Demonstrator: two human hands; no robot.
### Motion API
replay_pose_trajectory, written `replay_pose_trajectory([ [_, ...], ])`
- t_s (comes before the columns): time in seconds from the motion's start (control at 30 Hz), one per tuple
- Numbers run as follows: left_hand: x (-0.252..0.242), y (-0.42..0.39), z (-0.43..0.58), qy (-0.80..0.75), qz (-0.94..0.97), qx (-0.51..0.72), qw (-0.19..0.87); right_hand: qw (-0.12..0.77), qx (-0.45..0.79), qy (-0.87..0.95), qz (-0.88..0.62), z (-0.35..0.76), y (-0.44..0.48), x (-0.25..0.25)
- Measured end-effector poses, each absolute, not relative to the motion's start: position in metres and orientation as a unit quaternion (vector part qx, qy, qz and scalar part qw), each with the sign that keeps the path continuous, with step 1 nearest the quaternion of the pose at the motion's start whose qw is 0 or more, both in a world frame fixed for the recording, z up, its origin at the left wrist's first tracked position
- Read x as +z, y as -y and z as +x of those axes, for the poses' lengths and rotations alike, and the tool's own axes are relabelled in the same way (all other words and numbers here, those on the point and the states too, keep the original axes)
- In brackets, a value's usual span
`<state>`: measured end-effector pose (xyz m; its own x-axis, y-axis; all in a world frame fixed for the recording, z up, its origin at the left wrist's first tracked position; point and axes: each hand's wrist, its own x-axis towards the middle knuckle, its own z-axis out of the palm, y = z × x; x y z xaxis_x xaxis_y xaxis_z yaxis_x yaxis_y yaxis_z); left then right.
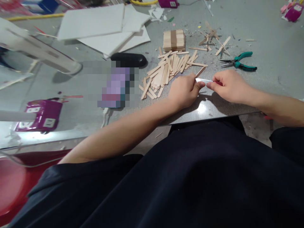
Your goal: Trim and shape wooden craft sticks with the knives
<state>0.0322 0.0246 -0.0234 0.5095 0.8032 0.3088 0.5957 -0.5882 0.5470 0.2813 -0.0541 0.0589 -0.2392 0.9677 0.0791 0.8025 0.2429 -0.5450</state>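
Observation:
My left hand [185, 90] is closed around a wooden craft stick [200, 72], whose end sticks up past the fingers. In my right hand [228, 85] is a knife with a red handle [219, 83]. Its bright blade [203, 80] points left and meets the stick beside my left thumb; the exact contact is hidden by the fingers. Just behind my left hand lies a loose pile of craft sticks [169, 68]. A banded bundle of sticks [174, 40] sits beyond the pile.
Green-handled pliers [239, 61] lie beyond my right hand. Joined sticks [209, 36] are farther back. White boards [95, 22], a black case [129, 60], a blurred-out device [116, 85] and a purple power socket block [39, 115] are to the left. The table's front edge runs close to my body.

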Motion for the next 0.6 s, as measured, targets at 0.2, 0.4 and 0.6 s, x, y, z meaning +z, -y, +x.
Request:
replay_pose_trajectory([
  [0.2,-0.018,-0.023,0.034,-0.462,0.839,0.221,0.180,0.211,0.181,0.767,-0.578,0.286,0.052,0.049],
  [0.4,-0.025,-0.026,0.036,-0.448,0.845,0.246,0.158,0.199,0.186,0.759,-0.591,0.284,0.052,0.048],
  [0.6,-0.027,-0.028,0.034,-0.431,0.831,0.293,0.193,0.178,0.190,0.737,-0.624,0.271,0.056,0.064],
])
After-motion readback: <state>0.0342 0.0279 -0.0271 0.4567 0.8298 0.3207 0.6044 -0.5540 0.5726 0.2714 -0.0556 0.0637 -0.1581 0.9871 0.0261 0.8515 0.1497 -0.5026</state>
